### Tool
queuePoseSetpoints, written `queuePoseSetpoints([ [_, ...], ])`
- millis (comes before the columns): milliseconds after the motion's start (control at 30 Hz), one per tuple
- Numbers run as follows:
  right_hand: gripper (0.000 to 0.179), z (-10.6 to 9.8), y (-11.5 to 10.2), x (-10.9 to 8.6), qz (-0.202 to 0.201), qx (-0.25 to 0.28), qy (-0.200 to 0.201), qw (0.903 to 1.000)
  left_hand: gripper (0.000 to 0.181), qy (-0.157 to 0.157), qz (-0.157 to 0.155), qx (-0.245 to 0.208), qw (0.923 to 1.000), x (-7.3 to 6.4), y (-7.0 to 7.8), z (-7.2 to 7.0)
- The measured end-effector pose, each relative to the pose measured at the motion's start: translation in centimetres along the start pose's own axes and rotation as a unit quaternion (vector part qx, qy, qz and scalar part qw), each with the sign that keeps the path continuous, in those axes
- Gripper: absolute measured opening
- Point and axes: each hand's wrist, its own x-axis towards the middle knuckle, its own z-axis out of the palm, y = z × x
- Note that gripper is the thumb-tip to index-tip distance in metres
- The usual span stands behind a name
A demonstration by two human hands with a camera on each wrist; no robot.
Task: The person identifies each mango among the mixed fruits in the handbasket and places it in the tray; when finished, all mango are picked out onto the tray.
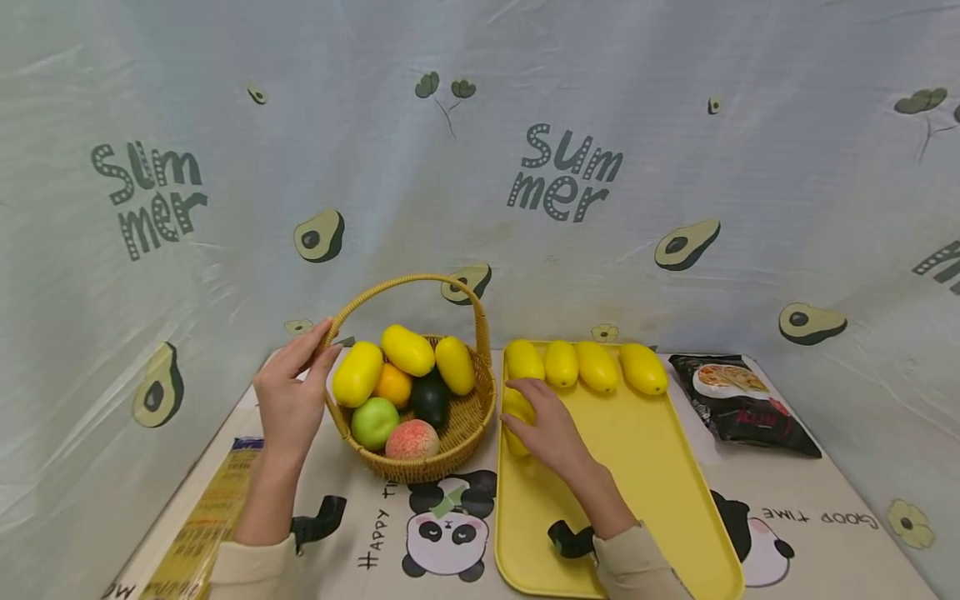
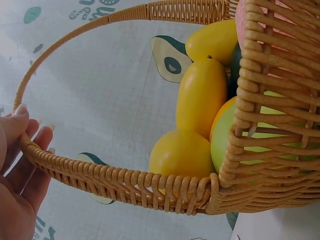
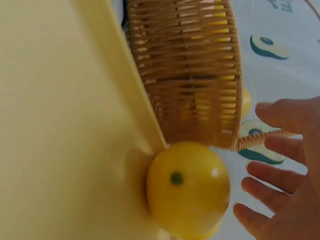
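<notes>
A round wicker basket [image 1: 467, 446] holds yellow mangoes [image 2: 202, 95], an orange [image 1: 393, 385], a green apple [image 1: 375, 422], a peach [image 1: 412, 439] and a dark avocado [image 1: 430, 400]. At the left side of its tall arched handle [image 1: 420, 277], my left hand [image 1: 291, 396] pinches the wicker between thumb and fingers. My right hand [image 1: 551, 429] hovers over the left edge of a yellow tray [image 1: 622, 492]. Just below its spread fingers lies a single yellow mango [image 3: 189, 190], a gap between them in the right wrist view. Several more mangoes [image 1: 597, 367] line the tray's far end.
A black snack packet [image 1: 742, 406] lies right of the tray. Long yellow packaging [image 1: 206, 525] is at the left, beside my left forearm. The tablecloth [image 1: 390, 575] has panda prints, and a printed curtain [image 1: 420, 183] hangs behind the table.
</notes>
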Motion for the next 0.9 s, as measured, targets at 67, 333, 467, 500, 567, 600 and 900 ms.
queuePoseSetpoints([
  [67,0.049,0.2,-0.6,0.4,-0.023,0.012,-0.009,0.9996,0.041,-0.002,0.002,-0.003,1.0000,0.1,0.1,0.2],
  [333,0.051,2.2,-4.1,3.0,-0.099,0.038,-0.050,0.9931,0.042,0.010,0.015,-0.018,0.9997,0.5,0.2,0.3],
  [467,0.053,3.8,-5.9,4.3,-0.108,0.040,-0.086,0.9897,0.042,0.007,0.011,-0.023,0.9997,0.5,0.2,0.1],
  [500,0.054,4.2,-6.4,4.6,-0.109,0.041,-0.095,0.9886,0.042,0.006,0.009,-0.022,0.9997,0.5,0.2,0.1],
  [567,0.055,5.0,-7.2,5.2,-0.112,0.048,-0.112,0.9862,0.042,0.006,0.005,-0.020,0.9998,0.4,0.1,0.0],
  [600,0.055,5.4,-7.7,5.5,-0.112,0.054,-0.120,0.9849,0.043,0.006,0.003,-0.018,0.9998,0.4,0.1,0.0],
  [900,0.059,9.1,-10.2,7.3,-0.063,0.127,-0.145,0.9792,0.042,-0.008,0.002,-0.023,0.9997,0.2,-0.2,-0.1],
])
